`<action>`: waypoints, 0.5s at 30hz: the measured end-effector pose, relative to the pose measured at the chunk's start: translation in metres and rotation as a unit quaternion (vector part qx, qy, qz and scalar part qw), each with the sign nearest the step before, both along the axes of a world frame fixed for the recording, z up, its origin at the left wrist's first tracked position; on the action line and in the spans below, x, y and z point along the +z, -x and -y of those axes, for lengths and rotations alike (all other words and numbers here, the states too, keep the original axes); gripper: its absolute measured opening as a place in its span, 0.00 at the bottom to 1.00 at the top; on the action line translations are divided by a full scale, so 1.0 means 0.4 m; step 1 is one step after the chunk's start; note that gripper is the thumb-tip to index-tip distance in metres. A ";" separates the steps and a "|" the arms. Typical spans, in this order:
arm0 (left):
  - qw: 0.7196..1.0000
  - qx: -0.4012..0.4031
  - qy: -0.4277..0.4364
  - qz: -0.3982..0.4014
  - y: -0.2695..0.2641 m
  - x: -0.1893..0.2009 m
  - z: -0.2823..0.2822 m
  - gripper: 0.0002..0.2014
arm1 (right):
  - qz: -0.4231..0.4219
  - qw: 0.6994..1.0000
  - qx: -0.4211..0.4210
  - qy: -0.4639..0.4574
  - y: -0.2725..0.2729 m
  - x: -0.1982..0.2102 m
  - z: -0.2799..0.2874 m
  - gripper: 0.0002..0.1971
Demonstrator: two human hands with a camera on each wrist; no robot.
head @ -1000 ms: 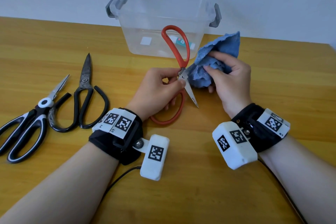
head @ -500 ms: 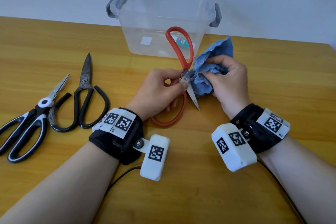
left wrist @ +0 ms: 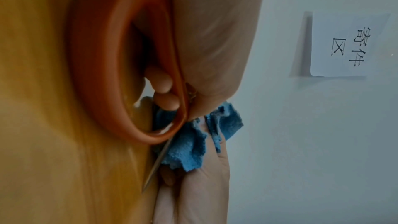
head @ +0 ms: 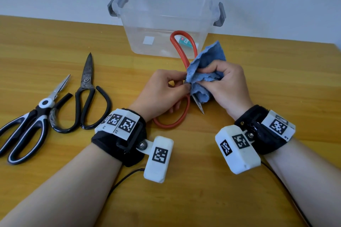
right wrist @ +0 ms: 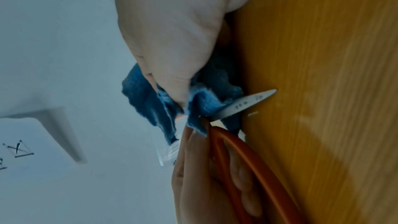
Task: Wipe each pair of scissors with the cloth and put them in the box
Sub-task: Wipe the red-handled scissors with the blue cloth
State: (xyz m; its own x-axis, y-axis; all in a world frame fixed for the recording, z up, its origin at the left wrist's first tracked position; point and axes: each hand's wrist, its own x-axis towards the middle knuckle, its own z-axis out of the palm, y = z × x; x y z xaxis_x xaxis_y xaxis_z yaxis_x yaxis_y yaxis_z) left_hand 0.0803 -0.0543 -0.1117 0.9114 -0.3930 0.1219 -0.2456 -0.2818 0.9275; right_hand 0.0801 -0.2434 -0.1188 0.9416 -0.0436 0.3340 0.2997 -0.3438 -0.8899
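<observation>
My left hand (head: 164, 91) grips the red-handled scissors (head: 181, 48) near the pivot, with fingers through the near handle loop (left wrist: 103, 67). The blade tip (head: 200, 108) points toward me just above the table. My right hand (head: 227, 84) holds the bunched blue cloth (head: 204, 68) wrapped around the blade close to the pivot; in the right wrist view the cloth (right wrist: 204, 103) covers the blade's base and the bare tip (right wrist: 254, 100) sticks out. The clear plastic box (head: 206, 29) with grey latches stands behind, at the table's far edge.
Two more pairs lie on the wooden table (head: 276, 79) at the left: black iron scissors (head: 86, 90) and black-and-white kitchen scissors (head: 27, 129). A white wall rises behind the box. A paper sign (left wrist: 344, 45) hangs on the wall.
My right hand has brought the cloth in from the right and closed it over the blade by the pivot. The scissors have tilted a little to the right in my left hand.
</observation>
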 end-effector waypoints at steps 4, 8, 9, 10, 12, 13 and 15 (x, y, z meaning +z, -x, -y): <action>1.000 0.017 -0.003 -0.008 -0.003 -0.010 -0.002 0.09 | 0.031 0.996 -0.080 -0.028 -0.010 -0.001 0.011 0.13; 1.000 0.009 0.003 0.003 -0.001 -0.004 0.000 0.06 | 0.004 0.999 -0.028 -0.023 0.000 0.000 0.002 0.12; 1.000 0.006 0.007 0.007 0.001 0.000 0.000 0.07 | -0.003 1.000 -0.009 -0.016 0.005 0.001 -0.005 0.10; 1.000 0.004 0.009 0.011 0.002 0.002 0.000 0.08 | -0.003 1.000 -0.002 -0.015 0.007 0.002 -0.011 0.10; 1.000 0.001 0.016 0.016 0.003 0.002 0.001 0.08 | 0.004 0.999 -0.024 -0.026 0.002 0.004 -0.011 0.10; 1.000 0.002 0.018 0.014 0.003 0.000 0.001 0.07 | 0.007 0.998 -0.044 -0.037 -0.005 0.002 -0.006 0.10; 1.000 0.015 0.015 0.007 0.001 -0.006 0.003 0.07 | 0.013 0.994 -0.087 -0.070 -0.013 -0.002 0.005 0.10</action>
